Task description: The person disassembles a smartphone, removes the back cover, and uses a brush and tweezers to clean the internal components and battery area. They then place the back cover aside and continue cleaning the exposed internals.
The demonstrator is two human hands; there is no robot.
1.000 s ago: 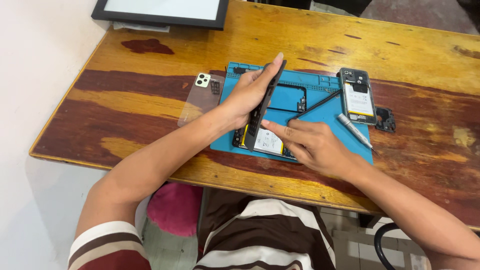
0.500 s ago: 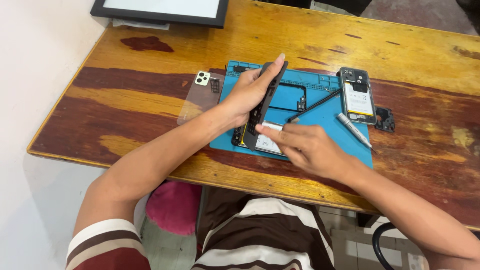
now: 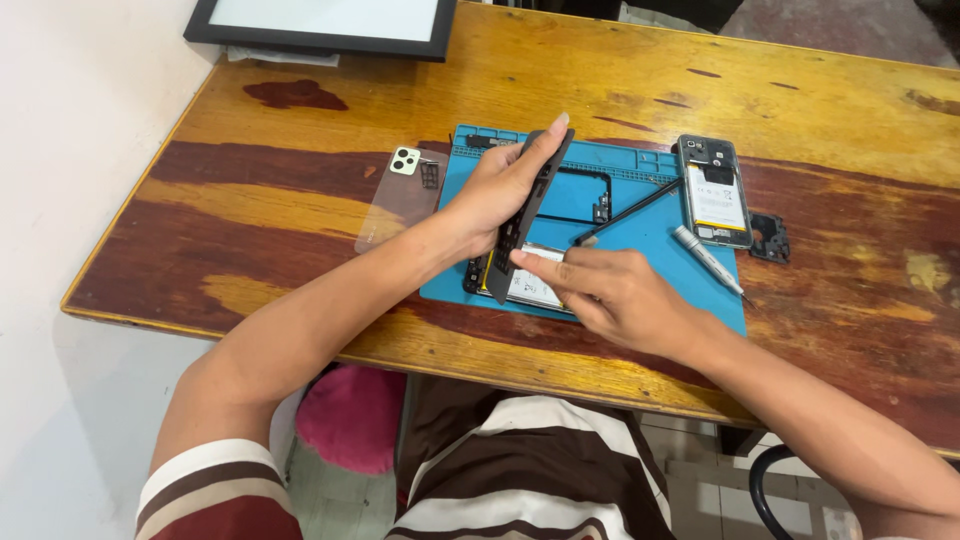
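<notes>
holding a black phone panel [image 3: 528,215] tilted up on its edge, the left hand [image 3: 500,190] is closed around it, and the right hand [image 3: 600,290] pinches a thin black tool [image 3: 630,210] over the open phone [image 3: 525,285] on the blue mat [image 3: 650,265], with another open phone [image 3: 714,192] and a screwdriver [image 3: 705,258] nearby on the wooden table [image 3: 300,210]

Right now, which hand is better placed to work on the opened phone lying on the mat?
Right hand: likely, its fingertips already rest on the opened phone. The left hand is busy holding the black panel upright.
</notes>
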